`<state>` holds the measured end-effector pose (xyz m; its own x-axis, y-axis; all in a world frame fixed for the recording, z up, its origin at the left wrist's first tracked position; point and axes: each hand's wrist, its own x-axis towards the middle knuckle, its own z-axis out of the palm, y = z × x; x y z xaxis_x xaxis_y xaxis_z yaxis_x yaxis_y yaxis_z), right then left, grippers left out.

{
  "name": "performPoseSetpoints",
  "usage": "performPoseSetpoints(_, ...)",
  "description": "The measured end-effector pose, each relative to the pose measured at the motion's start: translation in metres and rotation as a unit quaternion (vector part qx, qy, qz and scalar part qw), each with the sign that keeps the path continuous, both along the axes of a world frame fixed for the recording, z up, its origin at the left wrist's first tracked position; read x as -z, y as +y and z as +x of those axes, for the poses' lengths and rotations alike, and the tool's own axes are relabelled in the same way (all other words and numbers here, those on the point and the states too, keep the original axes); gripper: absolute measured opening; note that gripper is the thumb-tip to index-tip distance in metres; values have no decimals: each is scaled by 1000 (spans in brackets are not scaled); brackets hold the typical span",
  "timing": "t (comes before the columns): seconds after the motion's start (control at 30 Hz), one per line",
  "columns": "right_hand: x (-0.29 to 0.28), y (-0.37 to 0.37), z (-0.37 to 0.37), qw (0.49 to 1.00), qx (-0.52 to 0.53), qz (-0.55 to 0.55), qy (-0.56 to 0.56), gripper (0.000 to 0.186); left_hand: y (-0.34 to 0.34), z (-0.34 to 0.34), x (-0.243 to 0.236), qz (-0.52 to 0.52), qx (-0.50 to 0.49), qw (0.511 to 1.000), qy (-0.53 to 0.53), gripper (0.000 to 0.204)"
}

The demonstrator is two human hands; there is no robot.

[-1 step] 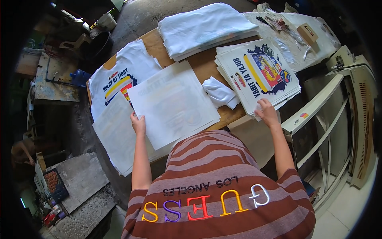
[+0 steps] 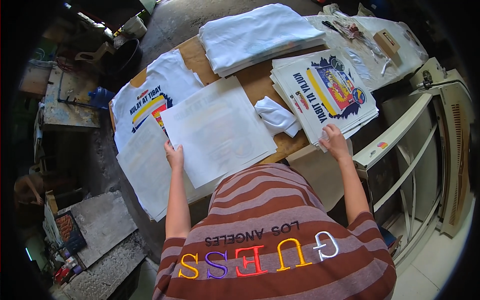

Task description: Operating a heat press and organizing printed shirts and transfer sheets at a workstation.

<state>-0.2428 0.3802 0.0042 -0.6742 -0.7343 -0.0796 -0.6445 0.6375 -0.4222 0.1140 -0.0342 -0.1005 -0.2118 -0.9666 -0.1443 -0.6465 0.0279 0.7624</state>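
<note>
My left hand [image 2: 174,154] pinches the left edge of a white paper sheet [image 2: 215,127], whose faint mirrored print shows through. That sheet lies partly over a white printed T-shirt [image 2: 165,75] and another pale sheet [image 2: 150,172] at the table's left. At the right, my right hand [image 2: 334,140] has its fingers curled on the near edge of a stack of printed sheets [image 2: 315,77], apparently gripping the top sheet; the fingertips are partly hidden. The stack's top sheet carries a mirrored design in yellow, red and dark blue. Between the two lies a small folded white cloth [image 2: 276,116].
Folded white shirts [image 2: 260,35] are piled at the back of the wooden table [image 2: 256,90]. A pale side table [image 2: 395,42] behind the stack holds a cardboard box [image 2: 386,42] and scraps. Close on the right stands a large cream machine with a metal frame [image 2: 395,132].
</note>
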Motion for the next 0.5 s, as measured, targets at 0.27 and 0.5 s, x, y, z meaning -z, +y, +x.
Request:
performPoseSetpoints(0.27, 9, -3, -2, 989, -105, 47, 97, 26, 7, 12, 7, -79, 28, 991, -102, 65)
performPoseSetpoints(0.5, 9, 0, -20, 994, -97, -6, 46, 8, 21, -4, -36, -76, 63, 992, -72, 56)
